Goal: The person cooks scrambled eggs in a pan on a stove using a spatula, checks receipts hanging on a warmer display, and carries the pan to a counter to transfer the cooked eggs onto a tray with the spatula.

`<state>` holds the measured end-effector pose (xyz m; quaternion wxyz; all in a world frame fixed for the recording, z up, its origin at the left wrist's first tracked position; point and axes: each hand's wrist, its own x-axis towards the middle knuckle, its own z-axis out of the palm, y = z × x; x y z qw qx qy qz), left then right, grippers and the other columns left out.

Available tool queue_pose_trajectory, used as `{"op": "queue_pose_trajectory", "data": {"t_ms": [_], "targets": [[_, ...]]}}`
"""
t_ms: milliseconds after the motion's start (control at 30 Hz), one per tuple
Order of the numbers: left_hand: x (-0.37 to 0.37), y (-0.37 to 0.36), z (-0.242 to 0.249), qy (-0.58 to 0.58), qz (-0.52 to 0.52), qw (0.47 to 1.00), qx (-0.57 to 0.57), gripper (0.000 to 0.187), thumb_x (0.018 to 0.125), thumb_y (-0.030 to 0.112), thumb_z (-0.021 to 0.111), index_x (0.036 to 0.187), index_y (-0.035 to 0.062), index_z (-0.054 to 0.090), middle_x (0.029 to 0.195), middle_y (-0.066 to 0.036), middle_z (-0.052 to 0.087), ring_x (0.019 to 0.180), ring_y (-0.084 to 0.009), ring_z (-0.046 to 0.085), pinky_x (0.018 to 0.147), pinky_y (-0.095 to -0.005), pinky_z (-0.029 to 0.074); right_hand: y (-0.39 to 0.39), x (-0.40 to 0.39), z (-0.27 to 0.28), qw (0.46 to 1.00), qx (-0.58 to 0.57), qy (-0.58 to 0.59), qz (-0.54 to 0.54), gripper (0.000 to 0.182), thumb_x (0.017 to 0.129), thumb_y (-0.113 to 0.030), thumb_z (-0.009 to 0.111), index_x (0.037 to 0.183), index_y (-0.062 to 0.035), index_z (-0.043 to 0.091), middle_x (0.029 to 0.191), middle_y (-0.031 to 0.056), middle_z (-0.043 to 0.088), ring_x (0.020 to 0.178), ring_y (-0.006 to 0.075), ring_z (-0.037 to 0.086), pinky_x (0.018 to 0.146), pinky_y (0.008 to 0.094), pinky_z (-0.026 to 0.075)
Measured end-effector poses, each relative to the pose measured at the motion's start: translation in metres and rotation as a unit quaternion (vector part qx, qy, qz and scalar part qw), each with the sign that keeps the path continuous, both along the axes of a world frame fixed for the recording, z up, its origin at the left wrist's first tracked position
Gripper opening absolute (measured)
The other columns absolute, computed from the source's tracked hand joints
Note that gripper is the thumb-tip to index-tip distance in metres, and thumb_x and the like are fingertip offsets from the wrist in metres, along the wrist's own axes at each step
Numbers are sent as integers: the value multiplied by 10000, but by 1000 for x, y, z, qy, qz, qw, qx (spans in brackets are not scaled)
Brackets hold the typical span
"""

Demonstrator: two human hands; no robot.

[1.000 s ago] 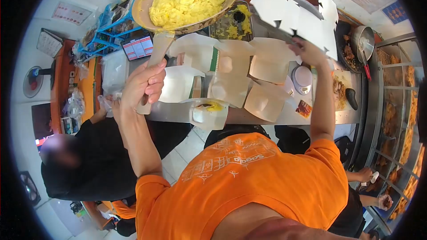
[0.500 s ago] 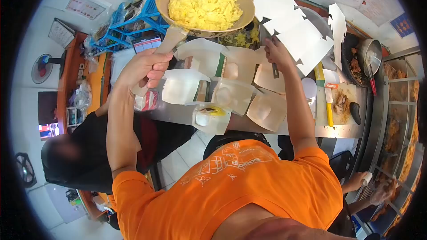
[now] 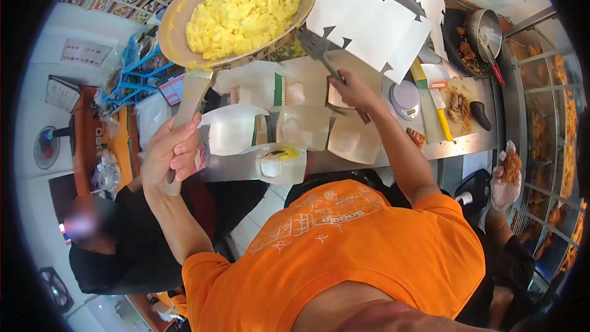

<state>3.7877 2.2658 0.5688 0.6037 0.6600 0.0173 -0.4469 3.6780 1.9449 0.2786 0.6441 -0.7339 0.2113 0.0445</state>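
My left hand [image 3: 174,154] is closed around the pale handle of a frying pan [image 3: 174,27], held tilted over the back of the counter. A big heap of scrambled eggs [image 3: 243,12] fills the pan. My right hand [image 3: 355,92] grips a dark slotted spatula [image 3: 315,46], whose head is near the pan's right edge. Below both hands stand several open paper food boxes [image 3: 302,128], some with a white mound inside. The nearest box [image 3: 281,165] contains a white mound and something yellow.
White cardboard blanks [image 3: 372,24] stand behind the boxes. To the right are a scale [image 3: 404,99], a yellow-handled knife [image 3: 444,123] and a wok [image 3: 458,43]. A co-worker's gloved hand [image 3: 505,178] holds fried chicken beside a display case [image 3: 547,86]. Another person [image 3: 123,246] in black is at left.
The pan has moved left and closer, tilting more. My right hand has turned the spatula so its head points toward the pan. At right, a gloved hand with chicken has risen.
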Motion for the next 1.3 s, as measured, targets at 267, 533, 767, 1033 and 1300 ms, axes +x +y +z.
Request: {"op": "queue_pose_trajectory", "data": {"t_ms": [267,533,767,1033,1300], "targets": [[-6,12,8,7,-19,999,-50,206,938,186,547,1067,32,504,586,61,381,356,-6,323,277,-182,302,22,80,63,902,-426,21,71,209,818,-87,525,957,18,642,911,256,648,907,361,647,713,453,515],[-15,29,4,25,-28,999,-37,187,945,194,541,1052,46,503,589,60,380,364,-7,326,281,-184,297,19,181,-3,860,-492,92,105,252,828,-221,546,963,-83,709,1002,127,692,951,254,670,761,378,546],[-20,40,-2,31,-17,999,-29,174,933,188,556,1036,57,507,592,62,380,370,-6,326,285,-186,287,-11,186,-57,849,-487,60,195,244,776,-236,569,880,-76,721,1009,128,689,927,297,661,761,414,528],[-16,48,-9,23,-19,999,-13,166,932,186,552,1029,65,490,589,64,371,370,-7,325,284,-186,291,-54,-37,22,584,-528,-53,-615,412,738,-146,730,1073,25,562,1004,181,632,796,300,629,741,375,488],[-12,44,-19,44,-22,997,-55,143,938,181,547,996,68,481,583,68,364,371,0,330,286,-177,306,-112,-28,32,768,-339,-191,-509,339,763,-107,603,1072,29,569,885,180,648,842,298,629,796,362,479]]}}
